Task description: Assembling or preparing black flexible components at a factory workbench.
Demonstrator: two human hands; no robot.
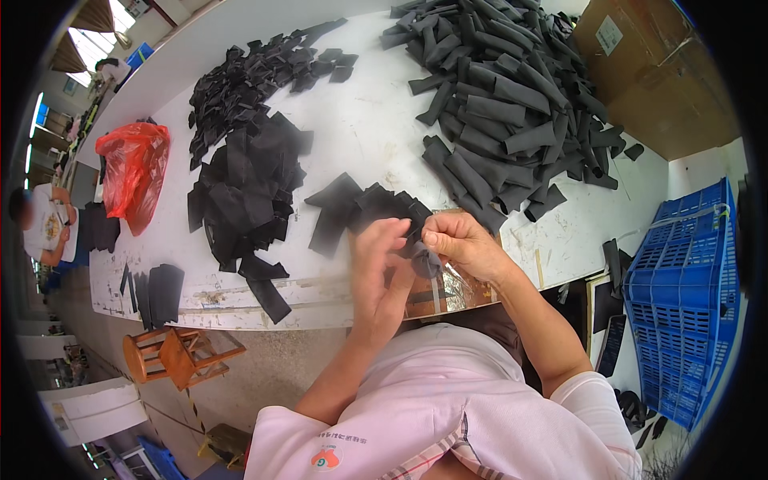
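Observation:
Close to the table's front edge, my right hand pinches a small dark grey fabric piece between thumb and fingers. My left hand is just left of it, slightly blurred, its thumb and fingers apart with nothing visible between them. Right beyond both hands lies a small heap of black fabric pieces. A larger pile of flat black fabric pieces spreads to the left. At the far right, many rolled dark grey fabric tubes are heaped up.
The white table carries a red plastic bag at its left edge. A cardboard box stands at the far right, a blue plastic crate beside the table. A wooden stool is at lower left; another person is farther left.

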